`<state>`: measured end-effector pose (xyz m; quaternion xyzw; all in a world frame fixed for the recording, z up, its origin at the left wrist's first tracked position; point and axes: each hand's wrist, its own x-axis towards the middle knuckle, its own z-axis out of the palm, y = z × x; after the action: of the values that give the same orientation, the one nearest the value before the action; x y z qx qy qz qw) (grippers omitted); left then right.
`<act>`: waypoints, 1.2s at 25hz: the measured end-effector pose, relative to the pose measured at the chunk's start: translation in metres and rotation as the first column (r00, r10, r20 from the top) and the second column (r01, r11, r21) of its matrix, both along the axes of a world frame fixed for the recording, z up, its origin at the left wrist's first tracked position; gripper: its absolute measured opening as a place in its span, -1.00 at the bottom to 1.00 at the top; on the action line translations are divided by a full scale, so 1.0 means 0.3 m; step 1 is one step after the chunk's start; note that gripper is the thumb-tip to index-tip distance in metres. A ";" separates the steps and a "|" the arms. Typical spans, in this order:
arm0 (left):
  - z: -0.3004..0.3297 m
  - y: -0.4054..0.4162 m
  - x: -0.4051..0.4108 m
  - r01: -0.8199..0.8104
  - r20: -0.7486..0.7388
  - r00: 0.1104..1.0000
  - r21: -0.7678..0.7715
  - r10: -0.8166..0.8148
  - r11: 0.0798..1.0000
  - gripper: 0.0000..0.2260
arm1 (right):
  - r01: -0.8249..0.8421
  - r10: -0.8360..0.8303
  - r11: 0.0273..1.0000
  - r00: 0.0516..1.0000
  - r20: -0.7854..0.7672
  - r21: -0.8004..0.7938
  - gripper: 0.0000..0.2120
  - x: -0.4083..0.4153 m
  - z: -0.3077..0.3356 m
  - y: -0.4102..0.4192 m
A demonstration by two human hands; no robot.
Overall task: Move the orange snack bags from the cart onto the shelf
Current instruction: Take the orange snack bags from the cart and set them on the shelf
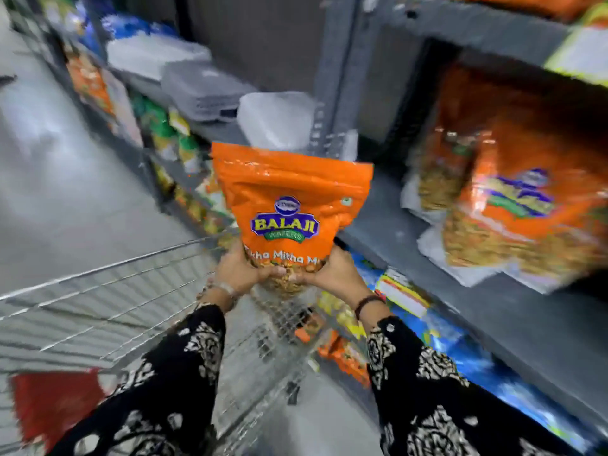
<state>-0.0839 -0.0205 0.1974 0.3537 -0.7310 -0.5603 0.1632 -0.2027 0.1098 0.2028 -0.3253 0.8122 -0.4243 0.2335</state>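
An orange snack bag [289,199] with a blue and yellow logo stands upright in the air above the far right corner of the wire cart [108,301]. My left hand [240,271] grips its lower left corner and my right hand [332,274] grips its lower right corner. The grey shelf [493,311] runs along the right. Several more orange snack bags [513,205] stand on it, blurred, to the right of the held bag.
A grey shelf upright [335,93] rises just behind the held bag. White and grey containers [204,90] lie on the shelf to the left. Coloured packets [427,327] fill the lower shelf. A red item [52,403] lies in the cart. Grey floor spreads at left.
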 end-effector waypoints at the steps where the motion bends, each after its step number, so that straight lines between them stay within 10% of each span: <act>1: 0.039 0.053 -0.052 0.059 0.014 0.998 -0.046 -0.059 0.997 -0.22 | 0.053 -0.052 0.999 0.997 -0.054 0.012 -0.51 -0.024 0.047 0.083; 13: 0.257 0.961 -0.621 0.739 -0.076 0.652 -0.161 -0.754 0.655 -0.51 | 0.772 -0.785 0.617 0.592 -0.181 -0.151 -0.28 -0.186 0.190 1.093; 20: 0.175 1.192 -0.843 0.869 0.019 0.475 -0.170 -0.880 0.465 -0.42 | 0.885 -0.895 0.439 0.415 -0.163 -0.154 -0.42 -0.252 0.132 1.282; 30: 0.146 1.262 -0.928 0.870 0.045 0.459 -0.227 -0.887 0.438 -0.32 | 0.931 -0.968 0.252 0.247 -0.053 -0.263 -0.35 -0.271 0.064 1.304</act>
<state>-0.3624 0.3581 0.2411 -0.1197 -0.8573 -0.4936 -0.0843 -0.2840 0.5011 0.2220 0.1719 0.8204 -0.5129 -0.1855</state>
